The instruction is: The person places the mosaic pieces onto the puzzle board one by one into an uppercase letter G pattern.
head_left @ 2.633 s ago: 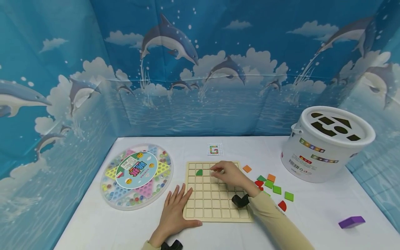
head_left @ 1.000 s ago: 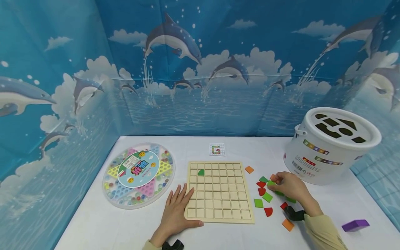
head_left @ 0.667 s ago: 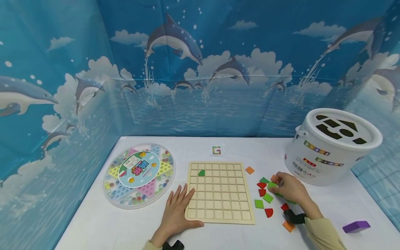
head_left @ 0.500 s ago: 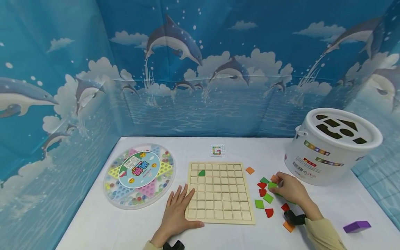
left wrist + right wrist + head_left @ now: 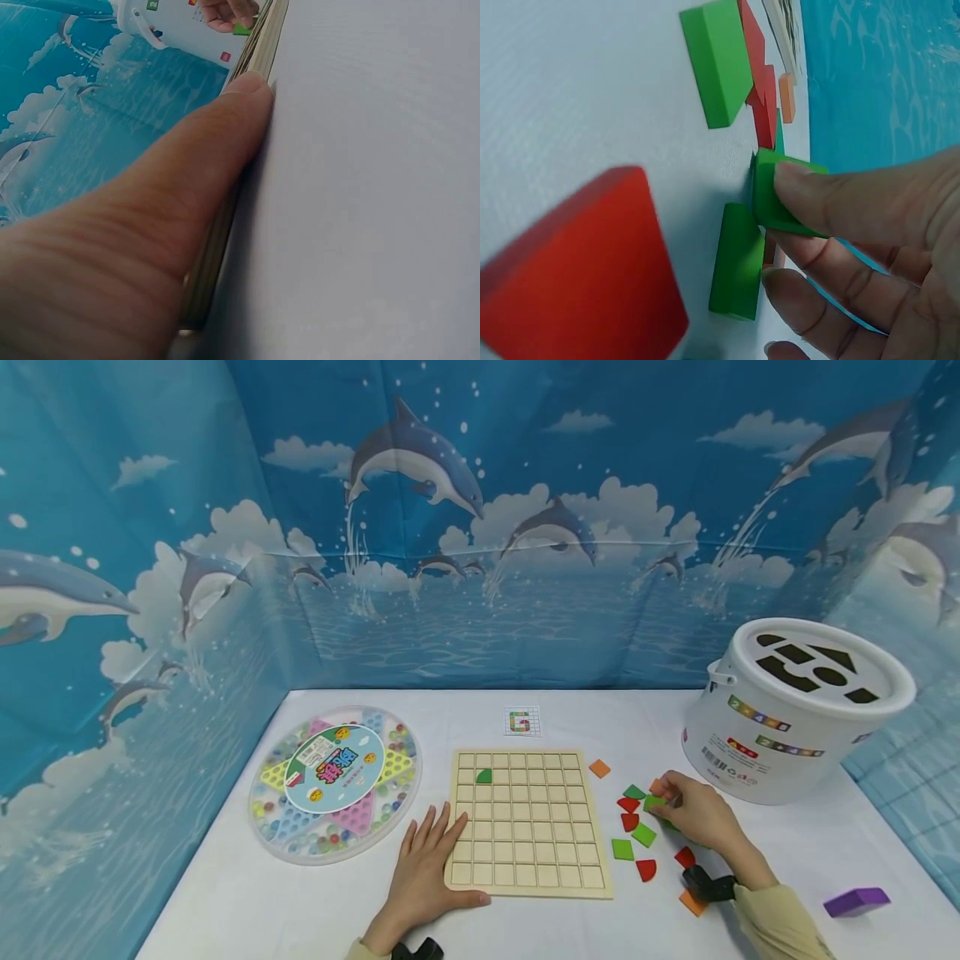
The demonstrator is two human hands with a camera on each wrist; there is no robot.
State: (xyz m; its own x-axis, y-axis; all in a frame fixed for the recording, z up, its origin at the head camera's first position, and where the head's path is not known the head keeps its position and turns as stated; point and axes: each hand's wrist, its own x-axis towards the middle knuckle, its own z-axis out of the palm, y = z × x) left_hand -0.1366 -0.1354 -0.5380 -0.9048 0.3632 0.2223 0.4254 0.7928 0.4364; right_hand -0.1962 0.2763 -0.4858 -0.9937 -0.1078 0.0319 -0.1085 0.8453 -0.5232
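My left hand (image 5: 423,868) lies spread at the near left corner of a wooden grid board (image 5: 532,831). Its fingers reach over the board's left edge, and in the left wrist view the thumb (image 5: 202,142) presses along the board's side. One green quarter-circle piece (image 5: 484,776) sits in a cell near the board's upper left. To the right, my right hand (image 5: 701,814) pinches a green square block (image 5: 763,191) between thumb and fingers, tilted close over the table. Another green block (image 5: 737,266) lies just beneath it; an orange piece (image 5: 657,787) is partly hidden behind the fingers.
Loose red quarter-circles (image 5: 646,870), green squares (image 5: 622,849) and orange squares (image 5: 599,768) lie right of the board. A white bucket (image 5: 750,752) stands behind them, a purple block (image 5: 857,902) nearer. A pattern card (image 5: 522,722) and a marble game disc (image 5: 333,768) are also there.
My right hand has moved from over the board's upper part to the loose pieces on the right and now grips a green square block. The left hand has stayed at the board's corner.
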